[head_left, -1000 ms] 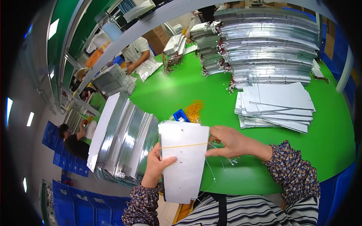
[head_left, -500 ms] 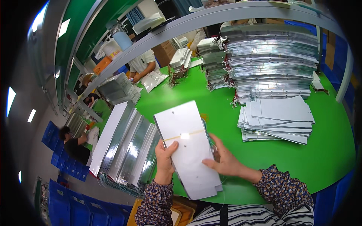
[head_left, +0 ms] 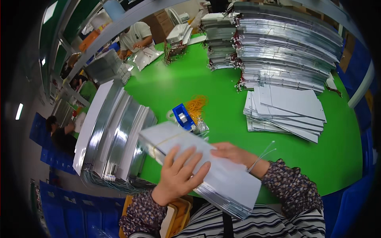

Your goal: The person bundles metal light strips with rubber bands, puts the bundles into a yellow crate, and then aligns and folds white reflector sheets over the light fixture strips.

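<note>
A bundle of thin white-faced panels with shiny metallic edges is tilted in front of me. A yellow rubber band runs across its far part, and pale thin wires stick out on the right. My right hand grips the bundle by its right edge, thumb on the white face. My left hand lies on the left side of the bundle with its fingers stretched out and apart. Beyond it on the green table are a blue tape dispenser and a heap of yellow rubber bands.
Similar panels stand in a row at left, wires below. Tall stacks of panels with dark wires rise at the back right, a loose white pile before them. Another person handles a silvery bag across the table. Blue bins stand at lower left.
The bundle has turned and tilted, its far end swinging left and its near end right. My left hand has changed from gripping to spread fingers. The tape dispenser has come into view.
</note>
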Demonstrator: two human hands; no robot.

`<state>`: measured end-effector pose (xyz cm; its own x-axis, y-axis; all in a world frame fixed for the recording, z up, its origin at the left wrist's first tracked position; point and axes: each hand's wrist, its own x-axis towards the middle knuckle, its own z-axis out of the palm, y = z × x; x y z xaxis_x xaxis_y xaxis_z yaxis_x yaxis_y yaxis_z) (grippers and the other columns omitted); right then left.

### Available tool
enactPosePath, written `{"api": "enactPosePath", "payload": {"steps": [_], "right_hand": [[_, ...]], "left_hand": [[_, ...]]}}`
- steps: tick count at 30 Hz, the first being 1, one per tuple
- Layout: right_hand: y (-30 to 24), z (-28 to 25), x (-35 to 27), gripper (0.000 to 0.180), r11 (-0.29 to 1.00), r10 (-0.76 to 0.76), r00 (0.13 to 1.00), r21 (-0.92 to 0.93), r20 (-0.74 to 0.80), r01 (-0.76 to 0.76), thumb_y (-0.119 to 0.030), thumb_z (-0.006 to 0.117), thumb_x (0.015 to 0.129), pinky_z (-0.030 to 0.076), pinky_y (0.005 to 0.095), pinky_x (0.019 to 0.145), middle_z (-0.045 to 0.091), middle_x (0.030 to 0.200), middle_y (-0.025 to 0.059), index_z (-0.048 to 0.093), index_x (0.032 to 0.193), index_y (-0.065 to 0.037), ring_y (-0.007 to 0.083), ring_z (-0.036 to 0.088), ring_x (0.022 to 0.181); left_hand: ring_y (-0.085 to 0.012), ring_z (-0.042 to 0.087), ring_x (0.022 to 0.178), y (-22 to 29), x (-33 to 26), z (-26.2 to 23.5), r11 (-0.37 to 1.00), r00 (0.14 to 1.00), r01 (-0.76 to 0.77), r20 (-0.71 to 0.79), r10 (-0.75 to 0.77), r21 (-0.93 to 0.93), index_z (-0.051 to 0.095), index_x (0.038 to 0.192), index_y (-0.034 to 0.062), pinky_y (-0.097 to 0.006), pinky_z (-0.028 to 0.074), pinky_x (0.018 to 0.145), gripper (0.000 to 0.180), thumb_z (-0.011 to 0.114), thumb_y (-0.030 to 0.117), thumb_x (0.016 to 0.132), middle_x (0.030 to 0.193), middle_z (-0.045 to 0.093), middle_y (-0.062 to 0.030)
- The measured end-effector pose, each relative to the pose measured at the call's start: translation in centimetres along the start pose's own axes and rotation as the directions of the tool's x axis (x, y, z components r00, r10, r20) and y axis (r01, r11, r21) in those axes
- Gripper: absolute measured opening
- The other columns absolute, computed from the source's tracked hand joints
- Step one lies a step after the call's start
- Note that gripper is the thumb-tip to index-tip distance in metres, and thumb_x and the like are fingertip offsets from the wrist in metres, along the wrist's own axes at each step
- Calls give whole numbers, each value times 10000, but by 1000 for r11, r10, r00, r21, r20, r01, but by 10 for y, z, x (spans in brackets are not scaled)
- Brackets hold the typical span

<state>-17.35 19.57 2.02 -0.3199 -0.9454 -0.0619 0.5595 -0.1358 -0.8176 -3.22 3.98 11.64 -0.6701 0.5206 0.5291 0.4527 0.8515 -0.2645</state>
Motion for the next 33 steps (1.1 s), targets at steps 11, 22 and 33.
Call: {"api": "enactPosePath", "payload": {"steps": [11, 22, 33], "right_hand": [[-21, -78, 114, 160, 439, -591, 791, -886, -157, 152, -85, 565, 788, 450, 295, 588, 607, 722, 73, 650, 920, -54, 163, 563, 650], [-1, -98, 213, 120, -322, -564, 823, -937, 74, -137, -71, 583, 737, 446, 429, 763, 561, 801, 142, 694, 781, -84, 337, 515, 873], [-34, -69, 153, 62, 178, -711, 701, -952, 51, 249, -72, 637, 706, 494, 383, 616, 643, 731, 129, 657, 690, -16, 262, 607, 619]], "left_hand": [[-295, 555, 716, -18, -15, 22, 891, 854, 350, 488, -179, -287, 488, 841, 42, -388, 423, 606, 373, 692, 70, 530, 737, 520, -102], [-284, 557, 707, -26, -22, 44, 861, 822, 435, 507, -259, -265, 458, 820, 49, -379, 426, 605, 346, 691, 90, 566, 732, 509, -95], [-294, 550, 685, -23, -26, 44, 859, 840, 427, 475, -262, -281, 455, 803, 49, -393, 431, 599, 382, 740, 131, 563, 720, 515, -102]]}}
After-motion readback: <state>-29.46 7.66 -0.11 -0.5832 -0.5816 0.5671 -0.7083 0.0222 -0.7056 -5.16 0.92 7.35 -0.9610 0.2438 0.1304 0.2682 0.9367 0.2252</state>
